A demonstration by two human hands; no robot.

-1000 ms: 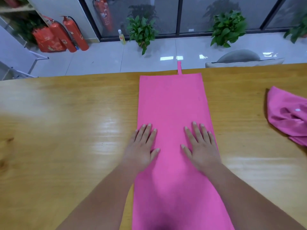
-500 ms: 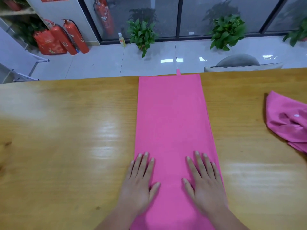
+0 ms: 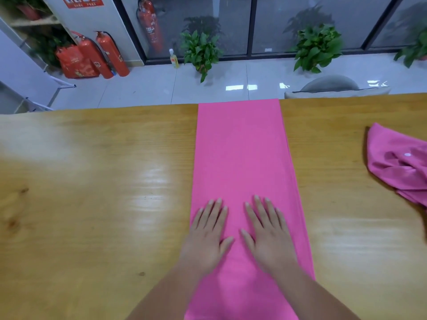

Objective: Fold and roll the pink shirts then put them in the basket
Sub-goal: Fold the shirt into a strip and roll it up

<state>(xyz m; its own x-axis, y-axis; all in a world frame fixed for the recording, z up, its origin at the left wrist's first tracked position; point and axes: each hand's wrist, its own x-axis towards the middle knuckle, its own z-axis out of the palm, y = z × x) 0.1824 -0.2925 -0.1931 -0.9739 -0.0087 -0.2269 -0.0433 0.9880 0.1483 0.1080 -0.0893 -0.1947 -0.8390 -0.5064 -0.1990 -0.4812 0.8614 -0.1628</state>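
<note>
A wooden table (image 3: 92, 181) lies under the fingers (image 3: 213, 211). Far beyond them, on a pale tiled floor (image 3: 150, 88), two red fire extinguishers (image 3: 113, 54) and a red bag (image 3: 74, 63) stand off to the left. A small yellow bottle (image 3: 173, 58) and a potted plant (image 3: 201, 51) are almost straight ahead. A second plant (image 3: 316, 49) and a grey chair (image 3: 330, 85) are to the right.

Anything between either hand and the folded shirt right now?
Nothing visible: left hand and right hand both lie flat, fingers straight, directly on the shirt. A crumpled shirt lies apart at the right of the table. No basket is in view, so that path cannot be judged.
</note>
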